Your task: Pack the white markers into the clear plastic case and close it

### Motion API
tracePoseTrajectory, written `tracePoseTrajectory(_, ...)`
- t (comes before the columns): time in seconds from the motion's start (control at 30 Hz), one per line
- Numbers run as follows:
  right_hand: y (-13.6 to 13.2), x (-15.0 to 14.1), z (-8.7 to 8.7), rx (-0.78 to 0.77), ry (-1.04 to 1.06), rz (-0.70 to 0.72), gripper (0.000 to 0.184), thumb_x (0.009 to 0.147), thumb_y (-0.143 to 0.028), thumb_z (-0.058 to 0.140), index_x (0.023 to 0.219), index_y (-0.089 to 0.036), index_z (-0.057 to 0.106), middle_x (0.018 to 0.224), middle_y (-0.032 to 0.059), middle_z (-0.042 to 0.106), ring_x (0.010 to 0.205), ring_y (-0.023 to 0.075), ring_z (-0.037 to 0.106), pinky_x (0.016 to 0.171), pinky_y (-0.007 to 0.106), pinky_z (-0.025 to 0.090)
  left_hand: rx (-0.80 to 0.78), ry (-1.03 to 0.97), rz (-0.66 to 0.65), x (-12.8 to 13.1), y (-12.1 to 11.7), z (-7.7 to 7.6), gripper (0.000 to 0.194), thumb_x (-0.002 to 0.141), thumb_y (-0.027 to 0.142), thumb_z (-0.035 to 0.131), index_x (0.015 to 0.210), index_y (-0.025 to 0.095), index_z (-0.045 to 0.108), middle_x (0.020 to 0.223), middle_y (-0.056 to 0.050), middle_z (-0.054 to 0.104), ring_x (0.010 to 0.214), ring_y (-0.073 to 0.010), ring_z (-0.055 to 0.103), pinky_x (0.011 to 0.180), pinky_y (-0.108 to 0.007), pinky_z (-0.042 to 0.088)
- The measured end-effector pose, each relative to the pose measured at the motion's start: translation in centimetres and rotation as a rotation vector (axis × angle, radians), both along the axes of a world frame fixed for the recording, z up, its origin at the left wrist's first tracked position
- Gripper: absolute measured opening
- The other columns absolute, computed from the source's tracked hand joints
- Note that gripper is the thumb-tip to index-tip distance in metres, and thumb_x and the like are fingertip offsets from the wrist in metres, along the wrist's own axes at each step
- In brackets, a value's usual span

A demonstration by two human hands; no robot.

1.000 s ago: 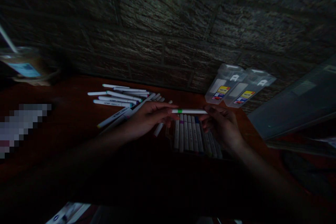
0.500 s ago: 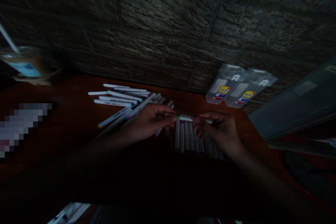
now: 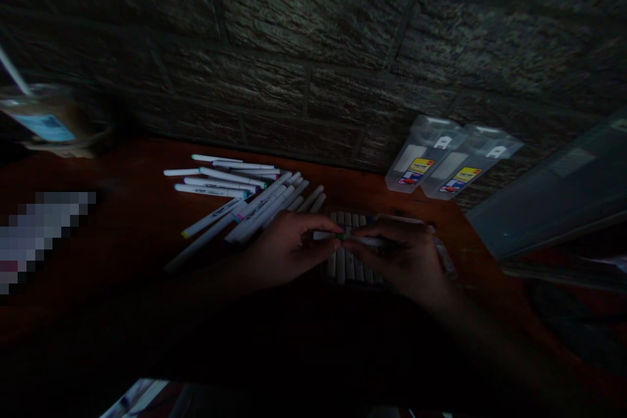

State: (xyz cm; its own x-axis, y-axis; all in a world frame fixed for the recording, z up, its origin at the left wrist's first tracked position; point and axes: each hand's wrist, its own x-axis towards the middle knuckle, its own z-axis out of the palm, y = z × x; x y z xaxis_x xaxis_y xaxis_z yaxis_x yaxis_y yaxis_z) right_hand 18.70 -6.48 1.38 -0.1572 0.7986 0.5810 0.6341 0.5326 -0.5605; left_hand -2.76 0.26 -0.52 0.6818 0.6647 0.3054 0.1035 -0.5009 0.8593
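A white marker [image 3: 322,235] with a green band lies level across both hands. My left hand [image 3: 287,248] pinches it near the green band between thumb and fingertips. My right hand [image 3: 406,255] grips its other part, the fingertips close to the left ones. Below them, a row of white markers [image 3: 351,268] lies side by side in a clear plastic case [image 3: 443,255], partly covered by my right hand. Just beyond my left hand, loose white markers [image 3: 259,212] with coloured ends are heaped on the wooden table [image 3: 132,173].
Two clear plastic boxes [image 3: 411,160] with yellow labels stand against the stone wall [image 3: 274,46] at the back right. A drink cup [image 3: 46,117] with a straw is at the far left, above a blurred-out item [image 3: 44,228]. The scene is dim.
Both hands have come lower and nearer each other with the marker, the right one moving left. More of the loose markers and the case's right edge now show.
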Motion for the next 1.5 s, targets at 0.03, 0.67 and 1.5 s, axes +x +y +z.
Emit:
tracePoseTrajectory(0.03, 0.0, 0.0, 0.0, -0.002, -0.004, -0.001, 0.008, 0.080, -0.021, 0.087, 0.083, -0.022, 0.080, 0.070, -0.0002, 0.078, 0.055, 0.0149, 0.070, 0.053, 0.025, 0.056, 0.021, 0.008, -0.012, -0.1, 0.0, 0.0, 0.022, 0.096, 0.026, 0.062, 0.107, 0.014, 0.076, 0.090, -0.006, 0.078, 0.076, -0.0171, 0.070, 0.062, -0.025, 0.050)
tracePoseTrajectory(0.67, 0.4, 0.0, -0.5, -0.125, 0.295, -0.054, 0.013, 0.083, -0.020, 0.083, 0.094, -0.026, 0.083, 0.088, 0.0010, 0.084, 0.071, 0.0175, 0.078, 0.064, 0.025, 0.062, -0.163, -0.153, 0.001, -0.4, 1.2, 0.5, 0.019, 0.102, 0.030, 0.056, 0.105, 0.017, 0.069, 0.075, 0.001, 0.065, 0.066, -0.0122, 0.062, 0.057, -0.021, 0.048)
tracePoseTrajectory(1.5, 0.9, 0.8, 0.2, -0.410, 0.766, 0.107, 0.018, 0.092, -0.038, 0.076, 0.100, -0.024, 0.084, 0.082, 0.0061, 0.081, 0.056, 0.0139, 0.065, 0.046, 0.025, 0.052, -0.388, -0.431, 0.040, -0.3, 2.6, 0.5, 0.024, 0.098, 0.033, 0.061, 0.104, 0.013, 0.072, 0.073, -0.002, 0.067, 0.059, -0.0126, 0.062, 0.059, -0.026, 0.047)
